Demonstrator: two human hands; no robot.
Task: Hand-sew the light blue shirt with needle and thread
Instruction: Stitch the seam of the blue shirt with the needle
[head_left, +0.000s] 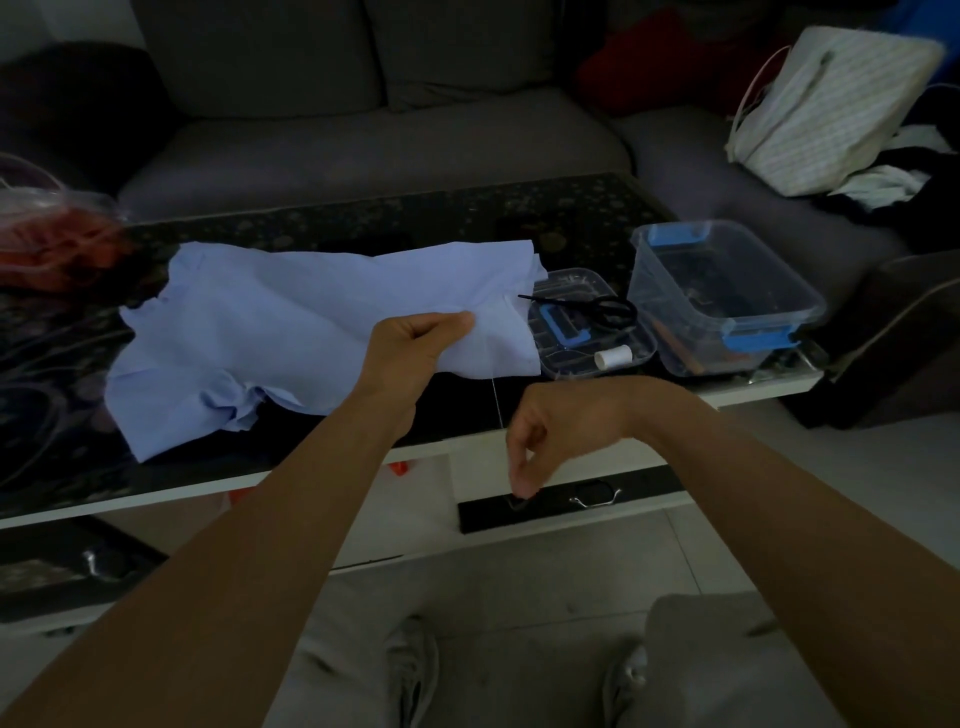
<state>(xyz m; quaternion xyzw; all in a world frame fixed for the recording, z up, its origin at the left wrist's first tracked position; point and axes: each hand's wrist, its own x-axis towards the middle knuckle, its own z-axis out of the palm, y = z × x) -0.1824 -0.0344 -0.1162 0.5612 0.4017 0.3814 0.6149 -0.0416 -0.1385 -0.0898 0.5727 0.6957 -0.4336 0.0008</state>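
Right hand (540, 431) – thread (494, 396); left hand (410, 353) – shirt (270, 322)

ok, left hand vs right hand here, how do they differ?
Left hand grips a lifted fold of the light blue shirt above the table; right hand pinches the thread below the table edge. Left hand's fingers point sideways toward the shirt; right hand's point down. Shared: both hold something, joined by the thread.

Single wide-angle head-worn view, facing forward and down, close above table (332, 228) at twelve o'clock, sofa (363, 140) beyond, legs (696, 639) at six.
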